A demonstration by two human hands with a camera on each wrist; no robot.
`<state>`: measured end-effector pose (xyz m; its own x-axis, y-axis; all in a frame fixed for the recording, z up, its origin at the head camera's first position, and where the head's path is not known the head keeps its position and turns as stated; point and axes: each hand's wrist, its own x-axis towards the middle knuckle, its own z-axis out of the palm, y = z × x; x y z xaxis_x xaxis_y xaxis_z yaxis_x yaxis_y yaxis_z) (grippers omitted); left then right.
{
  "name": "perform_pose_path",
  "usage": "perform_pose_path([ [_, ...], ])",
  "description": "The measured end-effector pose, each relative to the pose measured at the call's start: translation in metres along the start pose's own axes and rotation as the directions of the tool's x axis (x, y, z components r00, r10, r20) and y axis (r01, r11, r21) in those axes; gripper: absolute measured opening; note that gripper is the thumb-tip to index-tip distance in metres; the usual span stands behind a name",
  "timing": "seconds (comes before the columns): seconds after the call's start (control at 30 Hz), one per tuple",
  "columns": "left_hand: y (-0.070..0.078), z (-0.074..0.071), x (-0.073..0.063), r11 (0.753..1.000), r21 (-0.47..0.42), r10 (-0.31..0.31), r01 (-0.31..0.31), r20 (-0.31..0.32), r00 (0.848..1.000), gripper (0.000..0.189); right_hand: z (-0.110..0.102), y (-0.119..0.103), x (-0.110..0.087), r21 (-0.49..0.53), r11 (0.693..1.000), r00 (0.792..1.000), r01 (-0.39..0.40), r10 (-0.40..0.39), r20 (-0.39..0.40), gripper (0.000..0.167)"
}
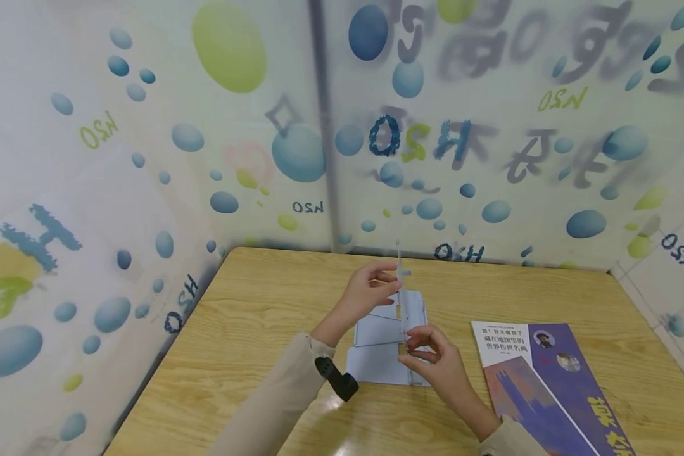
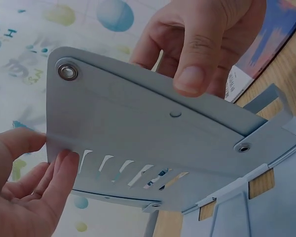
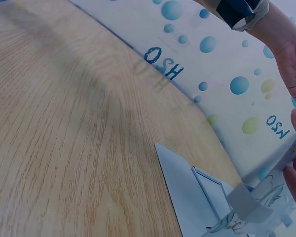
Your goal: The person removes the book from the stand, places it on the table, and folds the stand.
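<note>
A light blue-grey folding metal stand lies on the wooden table, its slotted panel raised upright from the flat base. My left hand pinches the far edge of this panel, thumb and fingertips at its corner in the left wrist view. Lower and nearer, my right hand grips the panel's near side edge, thumb on one face and other fingers partly hidden behind. A bent metal tab sticks out near the panel's lower end. The right wrist view shows the base's corner.
Right of the stand, a purple and white book lies on the wooden table. Printed white walls with blue and green spots border the table. A black strap device is on the left wrist.
</note>
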<state>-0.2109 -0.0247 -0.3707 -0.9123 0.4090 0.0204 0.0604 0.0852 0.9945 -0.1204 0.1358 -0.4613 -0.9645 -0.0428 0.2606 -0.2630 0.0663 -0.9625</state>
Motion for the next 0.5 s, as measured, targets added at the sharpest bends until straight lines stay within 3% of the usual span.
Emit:
perform_pose_path([
  [0.17,0.014,-0.002,-0.014,0.998,-0.059,-0.023,0.021,-0.036,0.999,0.039,0.002,0.002,0.002,0.025,1.000,0.999,0.008,-0.009,0.040,0.036],
  [0.4,-0.014,-0.011,-0.009,0.993,-0.117,-0.044,0.029,-0.134,0.990,0.035,0.010,0.001,0.007,-0.022,0.999,0.997,-0.034,0.035,0.062,0.035],
  [0.5,-0.018,-0.016,-0.011,0.991,-0.122,-0.073,0.053,-0.170,0.983,0.035,0.014,-0.001,0.009,-0.049,0.997,0.994,-0.059,0.063,0.084,0.034],
])
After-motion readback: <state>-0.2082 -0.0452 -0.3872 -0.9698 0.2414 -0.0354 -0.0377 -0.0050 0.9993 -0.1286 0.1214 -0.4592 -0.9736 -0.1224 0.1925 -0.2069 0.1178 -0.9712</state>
